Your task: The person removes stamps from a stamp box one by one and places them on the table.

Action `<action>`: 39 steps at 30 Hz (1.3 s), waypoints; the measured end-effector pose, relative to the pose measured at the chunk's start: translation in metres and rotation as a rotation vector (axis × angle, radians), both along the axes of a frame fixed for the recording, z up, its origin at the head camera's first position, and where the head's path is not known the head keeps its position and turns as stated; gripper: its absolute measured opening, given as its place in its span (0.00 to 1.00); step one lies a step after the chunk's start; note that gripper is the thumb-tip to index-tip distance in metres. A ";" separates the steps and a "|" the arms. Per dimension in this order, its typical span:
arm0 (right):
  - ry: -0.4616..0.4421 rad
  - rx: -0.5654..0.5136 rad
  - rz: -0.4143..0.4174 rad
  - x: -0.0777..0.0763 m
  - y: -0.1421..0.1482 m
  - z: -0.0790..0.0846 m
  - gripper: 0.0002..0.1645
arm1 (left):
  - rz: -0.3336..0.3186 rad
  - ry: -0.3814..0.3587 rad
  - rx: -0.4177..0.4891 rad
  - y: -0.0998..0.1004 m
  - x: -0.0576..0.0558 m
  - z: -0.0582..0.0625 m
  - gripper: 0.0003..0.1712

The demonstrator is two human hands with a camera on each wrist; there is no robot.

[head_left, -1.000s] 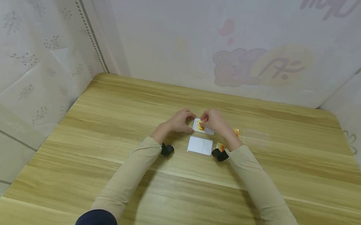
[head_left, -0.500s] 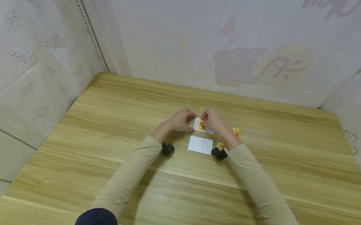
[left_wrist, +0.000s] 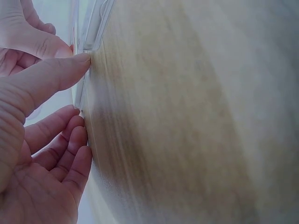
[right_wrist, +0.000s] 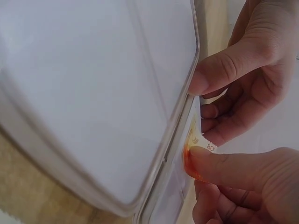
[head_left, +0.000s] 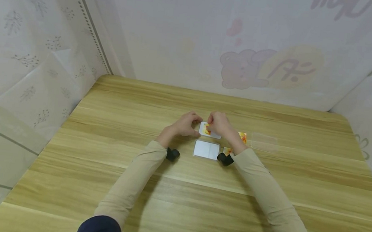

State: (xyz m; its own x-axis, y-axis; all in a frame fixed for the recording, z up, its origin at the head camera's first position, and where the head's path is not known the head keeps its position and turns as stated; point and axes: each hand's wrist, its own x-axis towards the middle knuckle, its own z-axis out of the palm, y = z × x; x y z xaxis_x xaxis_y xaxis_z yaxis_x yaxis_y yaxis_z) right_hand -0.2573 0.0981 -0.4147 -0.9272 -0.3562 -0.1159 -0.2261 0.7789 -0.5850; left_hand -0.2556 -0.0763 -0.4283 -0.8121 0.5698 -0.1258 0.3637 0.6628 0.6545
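In the head view, a flat white case with a clear rim lies mid-table between both hands. My left hand holds its left end, thumb on the near edge and fingertips on the far one. A postage stamp, orange and yellow with perforated edges and an "80" printed on it, stands partly raised over this case in the right wrist view. My right hand pinches the stamp, its thumb across the printed face. Just nearer lies a second white case, right beside the first.
Two more orange-and-yellow stamps lie on the right: one beside the right wrist, another by the near case, partly behind the black wrist camera. Farther right, a clear plastic sheet lies on the wooden table. Pale curtains hang behind.
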 end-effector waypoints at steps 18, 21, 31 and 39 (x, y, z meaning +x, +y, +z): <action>-0.005 -0.040 -0.047 0.002 0.001 -0.002 0.04 | 0.004 0.000 -0.002 0.000 0.000 0.000 0.31; -0.017 -0.047 -0.056 0.003 0.002 -0.001 0.04 | 0.004 -0.013 0.005 0.000 0.000 -0.001 0.31; 0.022 -0.104 -0.023 0.002 0.007 -0.002 0.06 | 0.003 -0.031 0.015 -0.001 0.002 0.000 0.32; -0.016 -0.162 -0.054 0.002 0.013 -0.005 0.09 | 0.010 -0.029 0.010 -0.001 -0.001 -0.001 0.32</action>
State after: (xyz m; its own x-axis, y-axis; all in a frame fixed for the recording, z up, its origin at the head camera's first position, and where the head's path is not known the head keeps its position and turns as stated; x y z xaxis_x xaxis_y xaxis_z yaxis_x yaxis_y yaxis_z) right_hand -0.2552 0.1116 -0.4193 -0.9441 -0.3209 -0.0756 -0.1761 0.6846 -0.7073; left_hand -0.2561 -0.0769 -0.4292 -0.8139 0.5630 -0.1436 0.3378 0.6596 0.6714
